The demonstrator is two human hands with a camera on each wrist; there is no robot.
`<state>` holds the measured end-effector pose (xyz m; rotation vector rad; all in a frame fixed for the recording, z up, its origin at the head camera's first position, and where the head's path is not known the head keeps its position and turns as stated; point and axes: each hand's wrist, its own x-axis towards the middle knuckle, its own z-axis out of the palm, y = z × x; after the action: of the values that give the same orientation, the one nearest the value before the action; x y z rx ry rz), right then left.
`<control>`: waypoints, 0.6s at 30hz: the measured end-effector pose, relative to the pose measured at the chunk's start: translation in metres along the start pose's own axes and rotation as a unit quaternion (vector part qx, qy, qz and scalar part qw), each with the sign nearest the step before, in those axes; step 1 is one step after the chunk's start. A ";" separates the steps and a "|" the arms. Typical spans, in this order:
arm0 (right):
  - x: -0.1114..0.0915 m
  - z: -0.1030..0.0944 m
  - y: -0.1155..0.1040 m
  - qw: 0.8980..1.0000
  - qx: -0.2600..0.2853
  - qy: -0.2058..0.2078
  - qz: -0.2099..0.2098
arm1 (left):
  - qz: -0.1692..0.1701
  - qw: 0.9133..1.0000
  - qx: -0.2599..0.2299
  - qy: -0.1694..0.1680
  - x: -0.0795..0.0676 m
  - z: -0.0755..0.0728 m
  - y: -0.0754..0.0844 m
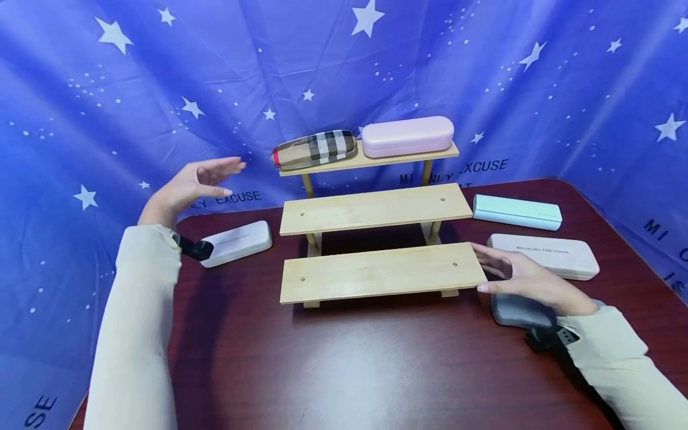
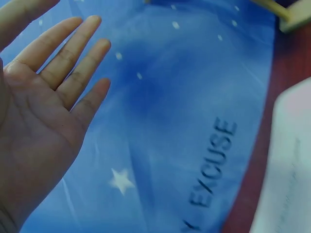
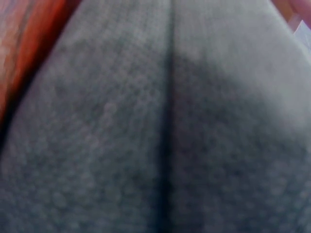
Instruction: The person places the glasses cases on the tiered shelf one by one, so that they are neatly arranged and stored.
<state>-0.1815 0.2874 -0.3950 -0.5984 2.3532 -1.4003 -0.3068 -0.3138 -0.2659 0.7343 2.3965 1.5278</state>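
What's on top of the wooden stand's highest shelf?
On the top shelf sit a plaid eyeglass case, left, and a pink eyeglass case, right. The surface beneath them is covered; any contents are hidden.

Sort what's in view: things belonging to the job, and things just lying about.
Likely part of the job:
wooden rack
plaid case and pink case, resting on it
probably the mint case, grey case, left white case and right white case

Just there:
starry curtain
table
black wrist gadgets
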 end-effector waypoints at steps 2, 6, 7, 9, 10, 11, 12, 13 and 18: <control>0.000 0.000 0.000 1.000 0.002 0.000 -0.001 | 0.005 1.000 -0.015 0.012 -0.008 0.001 -0.011; -0.001 -0.001 0.000 1.000 0.001 -0.001 -0.006 | -0.002 0.999 -0.031 0.033 -0.027 0.005 -0.034; 0.000 0.000 0.000 1.000 0.001 -0.002 -0.009 | -0.007 0.999 -0.030 0.039 -0.032 0.006 -0.039; 0.001 0.000 -0.001 1.000 0.005 -0.005 -0.015 | -0.021 0.998 -0.023 0.051 -0.042 0.007 -0.050; 0.001 0.000 0.000 1.000 0.008 -0.007 -0.018 | -0.029 0.998 -0.021 0.057 -0.047 0.007 -0.055; 0.001 0.000 0.000 1.000 0.010 -0.007 -0.019 | -0.037 0.997 -0.019 0.065 -0.051 0.008 -0.060; 0.001 0.000 0.000 1.000 0.013 -0.008 -0.021 | -0.043 0.996 -0.016 0.071 -0.056 0.008 -0.065; 0.001 0.000 0.000 1.000 0.014 -0.008 -0.019 | -0.046 0.996 -0.016 0.077 -0.060 0.008 -0.070; 0.001 0.001 -0.001 1.000 0.010 -0.005 -0.007 | -0.041 0.993 -0.039 0.104 -0.079 0.009 -0.092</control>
<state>-0.1817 0.2858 -0.3940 -0.6157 2.3285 -1.4215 -0.2623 -0.3780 -0.3589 0.4774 2.4602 1.7281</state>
